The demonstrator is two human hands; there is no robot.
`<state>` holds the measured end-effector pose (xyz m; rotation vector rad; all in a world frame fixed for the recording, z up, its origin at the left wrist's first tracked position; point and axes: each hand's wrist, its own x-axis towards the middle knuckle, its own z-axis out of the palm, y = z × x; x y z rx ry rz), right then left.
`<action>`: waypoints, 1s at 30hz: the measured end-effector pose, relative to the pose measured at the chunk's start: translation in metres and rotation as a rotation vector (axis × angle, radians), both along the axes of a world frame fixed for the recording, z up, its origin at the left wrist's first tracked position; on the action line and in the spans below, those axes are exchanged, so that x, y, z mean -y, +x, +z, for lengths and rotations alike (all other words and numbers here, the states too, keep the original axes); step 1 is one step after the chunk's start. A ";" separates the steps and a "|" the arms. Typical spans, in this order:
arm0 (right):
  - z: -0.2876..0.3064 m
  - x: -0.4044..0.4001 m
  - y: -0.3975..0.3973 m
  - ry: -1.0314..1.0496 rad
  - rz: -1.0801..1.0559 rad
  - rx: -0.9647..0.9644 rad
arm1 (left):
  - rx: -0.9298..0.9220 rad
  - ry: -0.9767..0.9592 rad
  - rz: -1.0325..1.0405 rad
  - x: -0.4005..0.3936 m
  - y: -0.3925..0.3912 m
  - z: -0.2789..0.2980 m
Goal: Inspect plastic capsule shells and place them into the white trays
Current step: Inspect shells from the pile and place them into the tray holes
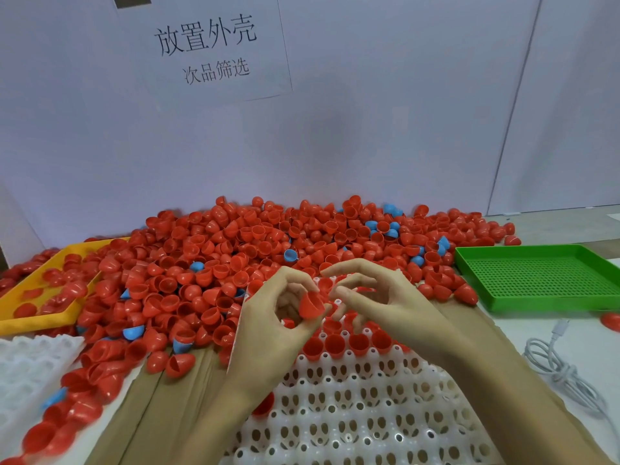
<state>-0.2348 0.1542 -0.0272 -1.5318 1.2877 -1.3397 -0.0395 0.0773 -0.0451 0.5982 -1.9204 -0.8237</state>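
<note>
Sign [204, 50] behind shell pile [235, 263]: "放置外壳", "次品筛选". Left hand [271, 317] pinching red shell [310, 305] above white tray [352, 397]; right hand [385, 297] loosely curled, holding nothing.

A white tray [352, 414] lies under both hands, left hand [268, 327] and right hand [385, 303]; the shell heap [235, 263] lies beyond them, a perforated tray [536, 276] to their right.

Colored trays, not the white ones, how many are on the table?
2: a yellow tray at the left, holding red shells, and a green tray at the right. The shell pile could hide others.
</note>
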 end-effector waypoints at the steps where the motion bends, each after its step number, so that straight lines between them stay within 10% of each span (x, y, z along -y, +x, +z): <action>1: 0.000 0.000 0.001 0.001 0.018 -0.009 | 0.034 -0.073 0.019 -0.001 0.000 0.000; 7: -0.004 0.001 0.001 -0.011 -0.015 -0.058 | 0.058 -0.204 -0.015 -0.006 -0.001 0.000; 22: -0.005 0.004 -0.007 -0.132 0.002 -0.014 | -0.127 0.192 -0.339 -0.002 0.001 0.005; 30: -0.007 0.004 -0.005 -0.115 -0.085 -0.012 | -0.084 0.055 -0.137 -0.005 0.001 0.005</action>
